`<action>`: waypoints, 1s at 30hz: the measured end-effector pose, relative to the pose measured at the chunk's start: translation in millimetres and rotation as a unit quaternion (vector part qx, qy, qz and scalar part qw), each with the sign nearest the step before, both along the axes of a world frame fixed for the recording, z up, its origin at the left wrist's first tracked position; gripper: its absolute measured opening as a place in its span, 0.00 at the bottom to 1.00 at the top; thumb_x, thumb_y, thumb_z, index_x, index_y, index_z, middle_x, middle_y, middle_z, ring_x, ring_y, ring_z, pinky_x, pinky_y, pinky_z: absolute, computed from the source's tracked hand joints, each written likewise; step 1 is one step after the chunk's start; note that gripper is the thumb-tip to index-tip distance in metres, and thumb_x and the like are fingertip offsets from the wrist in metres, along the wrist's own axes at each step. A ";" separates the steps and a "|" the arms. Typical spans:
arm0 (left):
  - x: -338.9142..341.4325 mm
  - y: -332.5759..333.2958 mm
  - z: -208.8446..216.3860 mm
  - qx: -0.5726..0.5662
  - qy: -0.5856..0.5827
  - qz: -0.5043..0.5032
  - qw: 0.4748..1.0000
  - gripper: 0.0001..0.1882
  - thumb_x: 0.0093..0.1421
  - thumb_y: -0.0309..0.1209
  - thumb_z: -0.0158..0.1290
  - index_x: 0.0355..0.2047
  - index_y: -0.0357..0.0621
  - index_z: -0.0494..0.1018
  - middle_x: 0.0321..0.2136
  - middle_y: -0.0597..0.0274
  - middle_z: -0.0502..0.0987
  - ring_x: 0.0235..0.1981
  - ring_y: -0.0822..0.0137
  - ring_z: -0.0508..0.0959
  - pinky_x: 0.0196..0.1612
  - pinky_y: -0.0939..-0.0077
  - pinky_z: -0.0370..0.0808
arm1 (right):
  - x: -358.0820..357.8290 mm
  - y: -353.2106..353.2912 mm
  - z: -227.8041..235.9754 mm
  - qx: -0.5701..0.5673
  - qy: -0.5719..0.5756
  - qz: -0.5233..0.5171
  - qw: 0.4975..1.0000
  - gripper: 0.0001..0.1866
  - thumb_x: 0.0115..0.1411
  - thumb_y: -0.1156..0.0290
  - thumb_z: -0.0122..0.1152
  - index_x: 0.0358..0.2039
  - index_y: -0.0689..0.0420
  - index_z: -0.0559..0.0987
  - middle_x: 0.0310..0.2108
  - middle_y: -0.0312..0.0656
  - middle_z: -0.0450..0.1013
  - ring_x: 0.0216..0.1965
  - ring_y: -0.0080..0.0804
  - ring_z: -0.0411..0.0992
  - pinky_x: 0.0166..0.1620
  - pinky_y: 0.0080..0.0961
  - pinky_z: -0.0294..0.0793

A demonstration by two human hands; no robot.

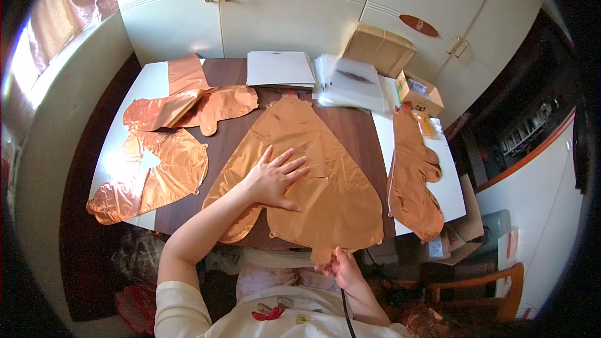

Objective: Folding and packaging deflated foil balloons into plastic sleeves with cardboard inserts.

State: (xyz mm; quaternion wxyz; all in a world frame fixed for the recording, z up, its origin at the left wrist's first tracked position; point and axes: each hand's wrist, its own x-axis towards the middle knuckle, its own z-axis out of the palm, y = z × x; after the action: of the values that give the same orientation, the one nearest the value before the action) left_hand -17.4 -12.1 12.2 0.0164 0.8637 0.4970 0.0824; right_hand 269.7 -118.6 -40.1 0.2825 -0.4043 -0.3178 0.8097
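A large flat copper-coloured foil balloon (332, 213) lies across the middle of the table, narrow at the far end and wide near me. My left hand (273, 180) rests flat on its middle, fingers spread. At the balloon's near edge, a short tab (322, 255) hangs past the table. My right hand (344, 270) has its thumb and fingers closed at this tab; some fingertips are hidden beneath it. A black cord (346, 313) runs down from just under my right hand; what it joins is hidden.
More crumpled copper foil balloons (166, 172) lie at the left, and another (414, 175) at the right. Along the back are white sheets (280, 69), clear plastic bags (350, 81) and a cardboard box (379, 47). A wooden chair (513, 288) stands at the lower right.
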 end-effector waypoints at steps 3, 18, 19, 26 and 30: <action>-1.5 -0.5 0.0 -0.001 0.002 0.000 1.000 0.52 0.42 0.72 0.44 0.62 0.54 0.54 0.62 0.62 0.53 0.65 0.54 0.47 0.61 0.39 0.40 | -8.8 3.6 1.1 0.030 -0.066 -0.097 0.993 0.18 0.58 0.60 0.57 0.42 0.58 0.69 0.34 0.41 0.72 0.28 0.23 0.73 0.23 0.16 0.69; -0.9 -0.3 -1.5 0.001 0.005 0.001 1.000 0.52 0.41 0.71 0.45 0.62 0.56 0.52 0.62 0.62 0.53 0.65 0.54 0.47 0.61 0.39 0.40 | -26.3 17.0 20.1 0.477 -0.307 -0.149 0.810 0.13 0.51 0.73 0.62 0.35 0.64 0.72 0.26 0.40 0.69 0.26 0.28 0.67 0.32 0.26 0.67; -1.5 -0.7 -2.0 0.001 0.005 0.002 1.000 0.52 0.41 0.71 0.45 0.62 0.56 0.52 0.62 0.61 0.53 0.65 0.54 0.47 0.61 0.40 0.40 | -28.6 18.1 23.4 0.459 -0.292 -0.151 0.825 0.10 0.51 0.75 0.61 0.32 0.64 0.72 0.20 0.34 0.67 0.20 0.18 0.64 0.25 0.18 0.64; -1.5 0.0 -0.9 -0.007 0.018 0.002 1.000 0.53 0.41 0.73 0.43 0.63 0.56 0.51 0.62 0.61 0.53 0.64 0.54 0.48 0.61 0.40 0.40 | -36.7 16.8 42.8 0.659 -0.472 -0.021 0.586 0.31 0.43 0.74 0.64 0.49 0.68 0.67 0.46 0.56 0.67 0.49 0.54 0.66 0.53 0.46 0.63; -0.7 1.1 -1.8 -0.002 0.007 -0.001 1.000 0.53 0.41 0.73 0.42 0.63 0.57 0.50 0.63 0.62 0.53 0.64 0.54 0.48 0.61 0.40 0.40 | -48.4 27.7 44.3 0.701 -0.615 0.074 0.354 0.36 0.44 0.74 0.62 0.55 0.63 0.61 0.56 0.50 0.58 0.58 0.43 0.58 0.58 0.39 0.58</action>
State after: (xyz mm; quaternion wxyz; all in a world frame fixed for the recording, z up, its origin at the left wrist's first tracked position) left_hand -18.0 -11.1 10.4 0.0143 0.8645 0.4968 0.0754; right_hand 221.3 -91.0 4.2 0.1281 -0.4193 -0.8837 -0.1641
